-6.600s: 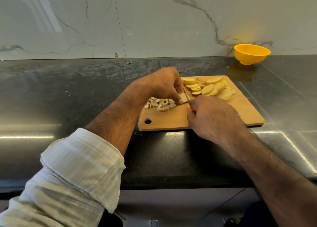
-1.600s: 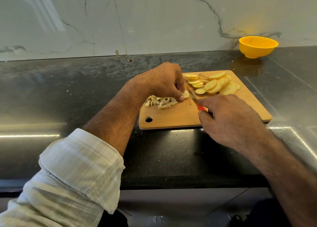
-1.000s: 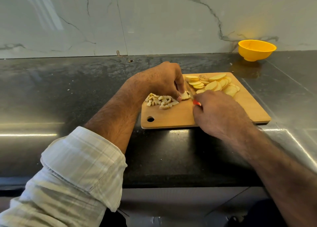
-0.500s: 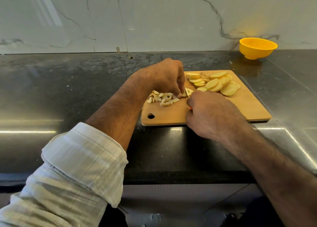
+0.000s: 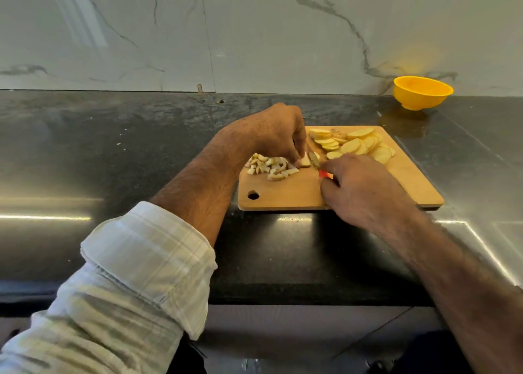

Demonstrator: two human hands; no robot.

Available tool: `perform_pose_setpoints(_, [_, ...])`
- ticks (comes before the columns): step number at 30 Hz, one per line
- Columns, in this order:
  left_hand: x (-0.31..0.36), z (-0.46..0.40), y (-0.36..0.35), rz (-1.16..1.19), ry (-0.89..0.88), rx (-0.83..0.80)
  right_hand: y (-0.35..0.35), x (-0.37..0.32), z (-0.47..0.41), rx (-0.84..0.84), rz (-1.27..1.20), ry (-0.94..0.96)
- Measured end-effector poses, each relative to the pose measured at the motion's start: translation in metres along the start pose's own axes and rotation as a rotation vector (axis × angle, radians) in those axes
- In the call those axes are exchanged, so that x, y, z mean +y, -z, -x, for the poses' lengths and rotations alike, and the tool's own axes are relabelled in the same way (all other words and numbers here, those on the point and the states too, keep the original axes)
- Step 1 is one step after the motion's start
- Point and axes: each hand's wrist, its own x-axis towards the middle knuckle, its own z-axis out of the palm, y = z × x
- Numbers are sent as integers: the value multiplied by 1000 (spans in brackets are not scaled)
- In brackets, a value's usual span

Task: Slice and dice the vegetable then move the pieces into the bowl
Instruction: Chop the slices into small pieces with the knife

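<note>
A wooden cutting board [image 5: 294,195] lies on the dark counter. Several round potato slices [image 5: 353,146] are piled at its far right. A heap of diced pieces [image 5: 270,166] sits at its left. My left hand [image 5: 271,134] pinches a potato slice [image 5: 305,161] down on the board, just right of the diced heap. My right hand [image 5: 359,187] grips a red-handled knife [image 5: 315,161], its blade set against that slice. The yellow bowl [image 5: 423,92] stands at the back right by the wall, apart from the board.
The black stone counter [image 5: 113,153] stretches wide to the left. A marble wall [image 5: 254,34] closes off the back. The counter's front edge [image 5: 283,297] runs just below my forearms.
The knife has gone back and forth over the held slice, and the diced heap has grown a little. My left hand stays pinned on the slice. The camera view shifted slightly.
</note>
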Motion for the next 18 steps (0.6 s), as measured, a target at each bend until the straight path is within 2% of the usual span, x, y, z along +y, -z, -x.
perform_pose_setpoints(4, [2,-2,-1,12,15,0,3,-2,14,4,-40,34])
perform_pose_setpoints(12, [2,-4,-2,3,50,1,6,-22,3,-145,20,-39])
perform_pose_setpoints(18, [1,-3,0,3,33,-7,4,-29,-22,-98,6,-64])
